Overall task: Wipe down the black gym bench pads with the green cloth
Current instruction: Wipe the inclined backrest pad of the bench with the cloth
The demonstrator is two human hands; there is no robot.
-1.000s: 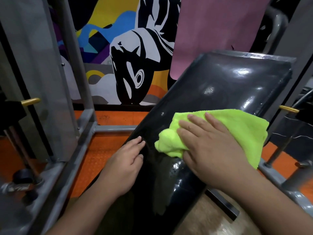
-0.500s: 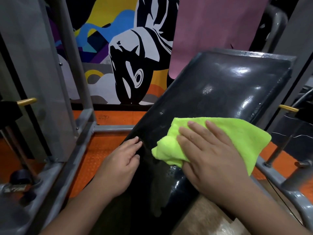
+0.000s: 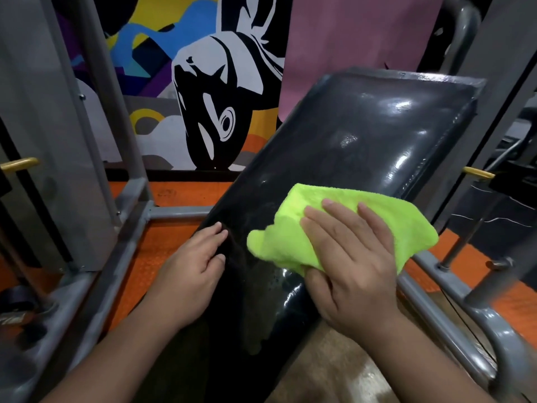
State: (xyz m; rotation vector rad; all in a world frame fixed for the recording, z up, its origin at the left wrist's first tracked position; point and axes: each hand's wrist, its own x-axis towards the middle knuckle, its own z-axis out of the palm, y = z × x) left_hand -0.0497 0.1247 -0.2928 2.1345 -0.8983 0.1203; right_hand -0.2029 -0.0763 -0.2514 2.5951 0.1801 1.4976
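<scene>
The black bench pad [image 3: 363, 146] is glossy and slopes up toward the far right, with wet-looking streaks on its lower part. A bright green cloth [image 3: 343, 225] lies flat on the middle of the pad. My right hand [image 3: 351, 263] presses down on the cloth with fingers spread and the thumb hooked under its near edge. My left hand [image 3: 191, 271] rests with its fingers curled over the pad's left edge, holding nothing else.
A grey steel frame [image 3: 130, 228] runs along the left, and grey rails [image 3: 453, 324] along the right. Orange floor mat [image 3: 162, 251] lies under the bench. Yellow-tipped pins [image 3: 476, 173] stick out on both sides. A painted wall mural [image 3: 209, 91] stands behind.
My right hand slid the green cloth slightly down the pad toward me over the last second. My left hand stayed on the pad's left edge.
</scene>
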